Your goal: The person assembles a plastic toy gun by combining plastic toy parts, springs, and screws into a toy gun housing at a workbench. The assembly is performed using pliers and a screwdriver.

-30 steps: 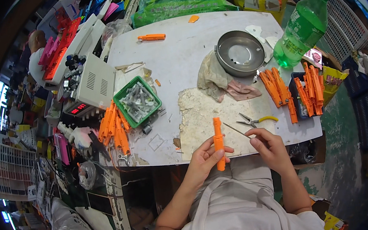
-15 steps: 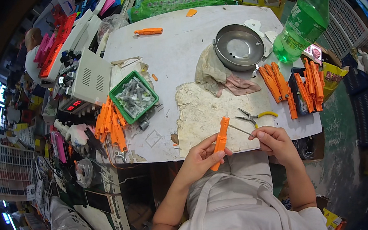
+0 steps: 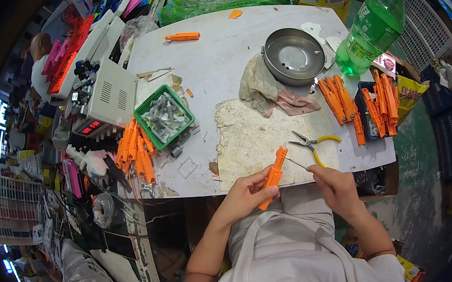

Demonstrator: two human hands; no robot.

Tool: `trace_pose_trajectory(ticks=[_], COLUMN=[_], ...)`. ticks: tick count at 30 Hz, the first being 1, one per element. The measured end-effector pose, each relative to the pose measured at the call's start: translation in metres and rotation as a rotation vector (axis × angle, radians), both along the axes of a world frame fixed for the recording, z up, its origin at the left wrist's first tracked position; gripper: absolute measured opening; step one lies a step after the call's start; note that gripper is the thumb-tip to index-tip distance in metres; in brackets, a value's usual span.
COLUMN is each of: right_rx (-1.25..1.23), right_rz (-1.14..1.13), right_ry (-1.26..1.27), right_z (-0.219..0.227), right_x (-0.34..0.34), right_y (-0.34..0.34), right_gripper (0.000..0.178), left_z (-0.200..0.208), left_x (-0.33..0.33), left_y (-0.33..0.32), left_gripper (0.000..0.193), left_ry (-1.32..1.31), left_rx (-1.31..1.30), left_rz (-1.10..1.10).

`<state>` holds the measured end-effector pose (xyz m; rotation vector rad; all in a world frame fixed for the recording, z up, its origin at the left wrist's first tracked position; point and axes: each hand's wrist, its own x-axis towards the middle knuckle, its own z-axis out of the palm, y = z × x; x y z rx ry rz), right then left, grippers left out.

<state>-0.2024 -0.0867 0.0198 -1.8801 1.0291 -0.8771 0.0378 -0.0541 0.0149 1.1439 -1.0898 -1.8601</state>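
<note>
Low over the table's front edge, my left hand (image 3: 245,197) grips a long orange plastic part (image 3: 274,176), its narrow end pointing up and slightly right. Closed around a thin metal rod-like tool (image 3: 298,164) is my right hand (image 3: 336,188); the fingers cover its rear end. The tool's tip lies at the upper right side of the orange part; whether it touches cannot be made out. Just beyond my right hand, pliers (image 3: 327,138) with yellow handles rest with their jaws apart on the worn cream sheet (image 3: 243,144).
A green basket (image 3: 188,114) of small translucent pieces stands left, beside piled orange parts (image 3: 137,151) and a boxy device (image 3: 109,96). Toward the right are a metal bowl (image 3: 286,81) near a rag (image 3: 256,84), more orange parts (image 3: 338,97), a dark bin (image 3: 370,130) and a green bottle (image 3: 372,29).
The orange part has tilted further right, its upper end slightly lower. My right hand has turned and shifted a little down and right, with the tool now slanting more steeply.
</note>
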Motion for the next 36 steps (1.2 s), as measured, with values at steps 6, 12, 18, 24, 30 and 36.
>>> trace_pose_trajectory(ticks=[6, 12, 18, 24, 30, 36], right_rx=[0.37, 0.652, 0.798, 1.002, 1.244, -0.312], right_rz=[-0.006, 0.055, 0.092, 0.152, 0.202, 0.166], right_ry=[-0.051, -0.121, -0.186, -0.269, -0.395, 0.417], right_z=[0.021, 0.023, 0.027, 0.024, 0.01, 0.017], right_x=[-0.005, -0.012, -0.012, -0.021, -0.029, -0.015], right_y=[0.002, -0.001, -0.001, -0.005, -0.002, 0.02], right_gripper=[0.023, 0.026, 0.025, 0.026, 0.023, 0.024], left_z=[-0.003, -0.003, -0.005, -0.003, -0.003, 0.002], left_x=[-0.012, -0.012, -0.012, -0.007, -0.008, -0.01], left_y=[0.002, 0.002, 0.003, 0.006, 0.005, 0.005], left_gripper=[0.055, 0.056, 0.055, 0.057, 0.058, 0.058], left_ry=[0.045, 0.095, 0.114, 0.059, -0.06, 0.011], left_rx=[-0.011, -0.029, -0.036, -0.027, -0.039, -0.012], left_rz=[0.144, 0.127, 0.113, 0.046, -0.005, 0.074])
